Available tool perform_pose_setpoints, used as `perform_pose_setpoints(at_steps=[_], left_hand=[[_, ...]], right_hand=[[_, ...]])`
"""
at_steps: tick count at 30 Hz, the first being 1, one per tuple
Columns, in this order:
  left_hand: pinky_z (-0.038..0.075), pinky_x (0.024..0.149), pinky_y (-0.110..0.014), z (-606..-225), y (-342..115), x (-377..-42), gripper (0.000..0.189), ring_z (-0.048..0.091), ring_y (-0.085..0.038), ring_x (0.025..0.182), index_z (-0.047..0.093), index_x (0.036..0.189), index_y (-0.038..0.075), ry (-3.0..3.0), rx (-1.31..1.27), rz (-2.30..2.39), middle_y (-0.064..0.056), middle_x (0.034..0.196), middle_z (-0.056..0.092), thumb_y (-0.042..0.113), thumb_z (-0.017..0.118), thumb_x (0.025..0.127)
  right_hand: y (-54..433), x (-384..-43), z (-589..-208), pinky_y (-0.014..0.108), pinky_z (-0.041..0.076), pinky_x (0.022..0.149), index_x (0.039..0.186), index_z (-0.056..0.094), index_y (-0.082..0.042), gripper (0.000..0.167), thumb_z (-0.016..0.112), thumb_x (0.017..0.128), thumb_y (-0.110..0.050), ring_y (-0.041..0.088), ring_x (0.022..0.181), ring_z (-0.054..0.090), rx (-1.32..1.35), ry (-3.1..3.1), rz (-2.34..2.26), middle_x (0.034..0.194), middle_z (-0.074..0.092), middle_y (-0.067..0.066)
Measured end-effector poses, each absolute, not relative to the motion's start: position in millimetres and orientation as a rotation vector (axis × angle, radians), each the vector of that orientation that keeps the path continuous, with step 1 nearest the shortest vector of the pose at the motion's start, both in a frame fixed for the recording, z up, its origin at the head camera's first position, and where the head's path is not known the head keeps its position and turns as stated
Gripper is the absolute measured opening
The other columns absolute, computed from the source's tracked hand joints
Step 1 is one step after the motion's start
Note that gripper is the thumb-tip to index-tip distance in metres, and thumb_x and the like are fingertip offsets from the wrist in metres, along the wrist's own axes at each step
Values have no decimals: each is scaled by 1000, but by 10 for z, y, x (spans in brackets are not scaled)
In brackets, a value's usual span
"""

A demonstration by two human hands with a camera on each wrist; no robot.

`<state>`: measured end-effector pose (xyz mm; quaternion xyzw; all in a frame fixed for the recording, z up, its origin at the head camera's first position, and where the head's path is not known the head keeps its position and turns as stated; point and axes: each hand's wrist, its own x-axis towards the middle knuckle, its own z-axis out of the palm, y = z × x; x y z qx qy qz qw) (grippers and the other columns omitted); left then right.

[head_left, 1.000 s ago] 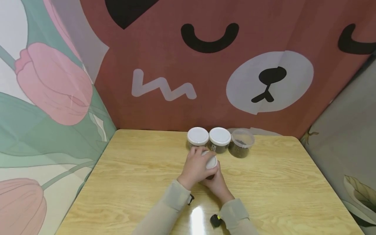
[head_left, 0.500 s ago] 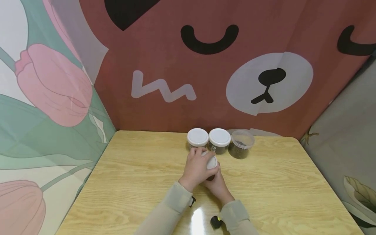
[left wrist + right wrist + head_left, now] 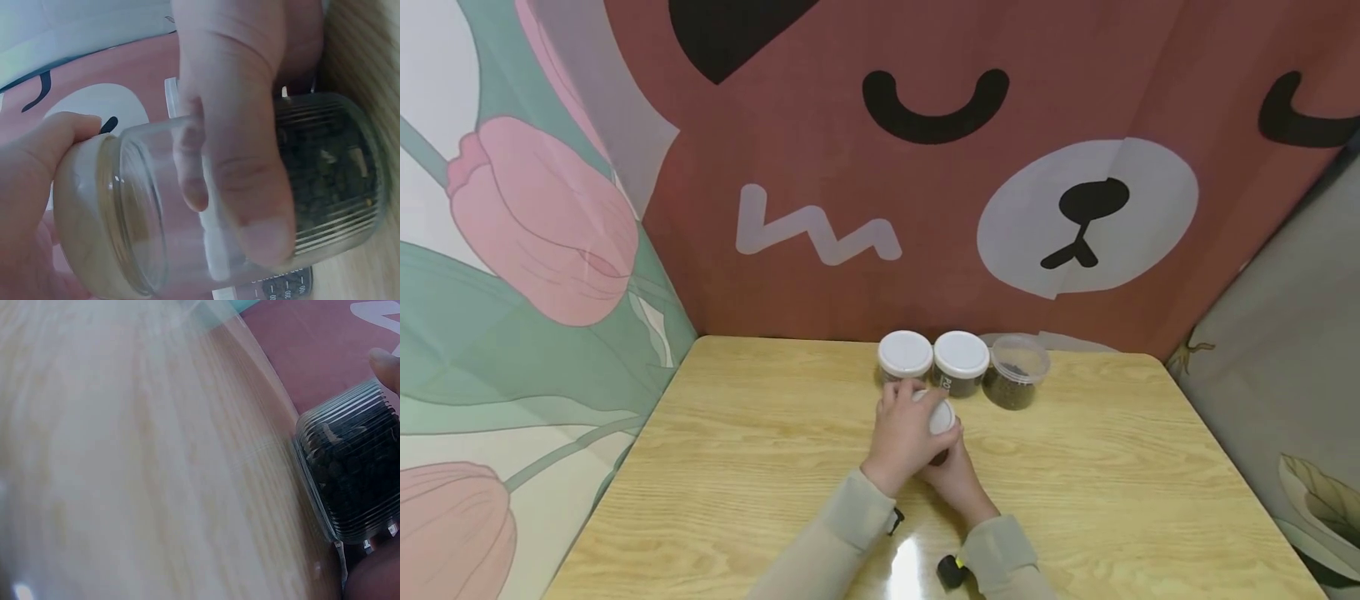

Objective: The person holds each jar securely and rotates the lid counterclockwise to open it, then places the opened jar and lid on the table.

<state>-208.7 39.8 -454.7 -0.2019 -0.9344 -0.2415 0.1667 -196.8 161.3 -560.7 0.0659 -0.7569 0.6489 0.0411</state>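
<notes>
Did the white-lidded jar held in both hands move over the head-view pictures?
No, not visibly: against the table's back edge, the held jar keeps its spot, nearer the person than the row's middle jar.

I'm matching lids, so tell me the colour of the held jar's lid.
The lid is white, clearest in the head view.

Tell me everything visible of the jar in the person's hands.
A clear jar, glass-like or plastic, ribbed around its lower part, which holds dark pieces; the part above is see-through. A white lid covers its mouth, its tightness unclear. It seems tilted, in front of the row of jars. The left hand grips the lid, the right hand the body.
</notes>
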Motion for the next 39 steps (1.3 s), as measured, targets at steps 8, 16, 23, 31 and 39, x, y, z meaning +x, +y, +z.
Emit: perform_pose_setpoints(at_steps=[8, 16, 23, 31, 39], left_hand=[[43, 78, -46, -4492, 444, -2050, 47, 45, -35, 111, 72, 125, 20, -2720, -484, -749, -13, 123, 58, 45, 76, 85], [43, 80, -47, -4503, 497, -2013, 50, 45, -34, 109, 72, 124, 19, -2696, -397, -729, -13, 121, 57, 47, 77, 82], [44, 77, -47, -4495, 541, -1999, 54, 45, -34, 109, 71, 126, 20, -2697, -334, -702, -13, 120, 56, 51, 78, 82], [47, 68, -50, -4466, 612, -1988, 58, 46, -38, 109, 69, 129, 20, -2733, -265, -560, -18, 123, 55, 57, 72, 85], [49, 64, -51, -4441, 655, -2000, 61, 46, -41, 107, 67, 127, 18, -2758, -208, -506, -20, 120, 54, 60, 72, 84]], right_hand=[[1619, -1946, -5645, 62, 33, 112, 151, 26, 3, 91, 82, 79, -8, 46, 134, 41, 291, -2311, 1866, 145, 43, 31], [1624, -1961, -5613, 61, 25, 117, 155, 17, 0, 97, 81, 82, -4, 46, 143, 31, 217, -2350, 1965, 155, 34, 29], [1617, -1964, -5580, 56, 25, 119, 157, 18, -1, 97, 80, 82, 0, 41, 145, 32, 181, -2348, 1990, 156, 35, 25], [1642, -1984, -5622, 56, 24, 119, 156, 16, 5, 97, 80, 83, -3, 41, 144, 33, 172, -2372, 1937, 154, 37, 27], [1638, -1970, -5619, 53, 27, 118, 153, 21, 4, 92, 80, 82, -1, 37, 141, 38, 180, -2345, 1935, 151, 43, 27]])
